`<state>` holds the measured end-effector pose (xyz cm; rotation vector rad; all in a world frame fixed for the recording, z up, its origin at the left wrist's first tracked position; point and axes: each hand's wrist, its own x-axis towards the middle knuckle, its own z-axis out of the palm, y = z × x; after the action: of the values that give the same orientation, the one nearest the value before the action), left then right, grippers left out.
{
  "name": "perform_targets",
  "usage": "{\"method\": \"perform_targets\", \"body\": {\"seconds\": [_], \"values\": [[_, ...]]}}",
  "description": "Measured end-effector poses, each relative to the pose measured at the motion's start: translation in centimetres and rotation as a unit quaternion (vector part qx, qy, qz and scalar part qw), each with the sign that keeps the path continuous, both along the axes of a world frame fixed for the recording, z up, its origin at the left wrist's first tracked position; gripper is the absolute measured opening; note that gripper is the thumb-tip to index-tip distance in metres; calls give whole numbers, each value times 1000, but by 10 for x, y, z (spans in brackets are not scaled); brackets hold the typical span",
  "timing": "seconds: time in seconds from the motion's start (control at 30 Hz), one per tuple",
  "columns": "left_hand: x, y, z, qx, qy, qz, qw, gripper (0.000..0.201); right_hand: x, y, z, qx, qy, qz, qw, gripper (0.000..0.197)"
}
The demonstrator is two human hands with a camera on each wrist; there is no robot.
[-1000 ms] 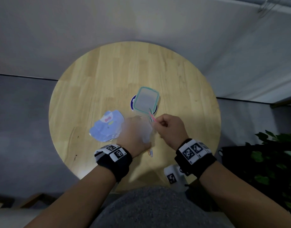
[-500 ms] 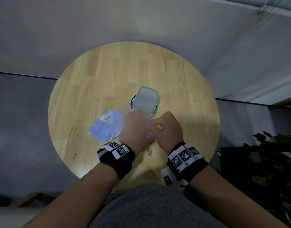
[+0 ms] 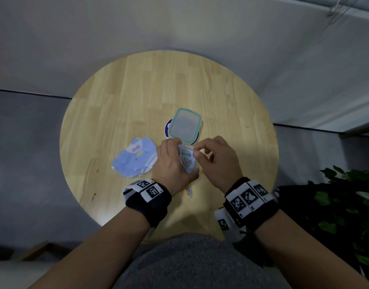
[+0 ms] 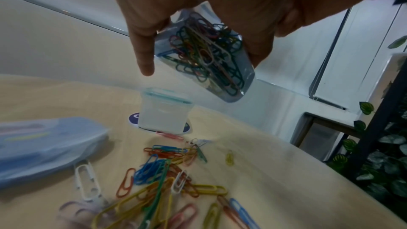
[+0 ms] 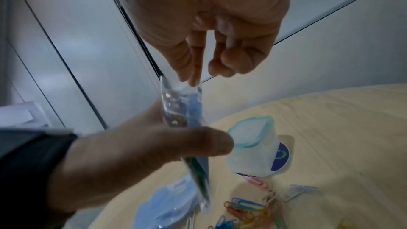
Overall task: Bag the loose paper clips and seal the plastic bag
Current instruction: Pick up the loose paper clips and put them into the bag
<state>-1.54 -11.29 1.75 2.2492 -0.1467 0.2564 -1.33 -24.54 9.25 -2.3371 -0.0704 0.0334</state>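
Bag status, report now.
Left hand grips bag, held above table. Right hand pinches its top edge. Bag part full; many loose clips on the table. Nothing in the way.

loose paper clips mostly hidden under hands in head view, plastic bag lower end motion-blurred, blue packet cut off left

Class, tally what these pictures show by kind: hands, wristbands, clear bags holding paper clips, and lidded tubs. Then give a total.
Hands: 2, the left hand and the right hand
Wristbands: 2, the left wristband and the right wristband
Clear bag holding paper clips: 1
Lidded tub: 1
Total: 6
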Motion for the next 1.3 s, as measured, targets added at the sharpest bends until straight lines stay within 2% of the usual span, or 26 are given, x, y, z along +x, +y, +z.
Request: {"method": "perform_targets", "body": {"seconds": [0.1,0.13,0.2,0.23,0.27,0.3,0.33,0.4,0.47,0.5,0.6,0.7,0.83,1.07,1.3], "values": [[0,-5,8,-30,-11,3,999,63,0,5,-5,-83,91,99,987,32],[0,-4,7,-24,-9,2,1000,65,0,5,-6,-68,126,113,983,36],[1,2,1,7,13,-3,1000,71,2,3,-7,63,161,75,982,36],[0,8,-1,21,32,2,999,71,5,0,-9,128,144,33,981,35],[-1,14,-4,31,51,10,998,71,9,-5,-13,167,117,-16,979,34],[-3,19,-8,43,69,15,997,71,14,-11,-21,166,99,-59,979,32],[-7,25,-12,55,84,17,995,74,20,-18,-32,128,102,-86,983,30],[-15,34,-19,74,107,17,991,79,31,-31,-59,-16,184,-78,980,33],[-23,40,-24,87,116,17,989,81,37,-39,-87,-153,276,11,949,50],[-25,42,-25,92,121,15,988,81,38,-40,-97,-201,293,65,933,59],[-30,47,-26,110,128,11,986,82,41,-36,-117,-273,252,198,907,79],[-31,54,-25,122,125,12,985,90,47,-23,-123,-316,197,278,885,88],[-29,58,-19,123,120,13,985,93,55,-20,-122,-311,166,306,884,71],[-24,48,-29,131,149,-1,980,90,41,-22,-127,-295,145,305,894,25],[-22,42,-31,130,149,-7,980,81,31,-28,-125,-337,120,270,894,18]]}}
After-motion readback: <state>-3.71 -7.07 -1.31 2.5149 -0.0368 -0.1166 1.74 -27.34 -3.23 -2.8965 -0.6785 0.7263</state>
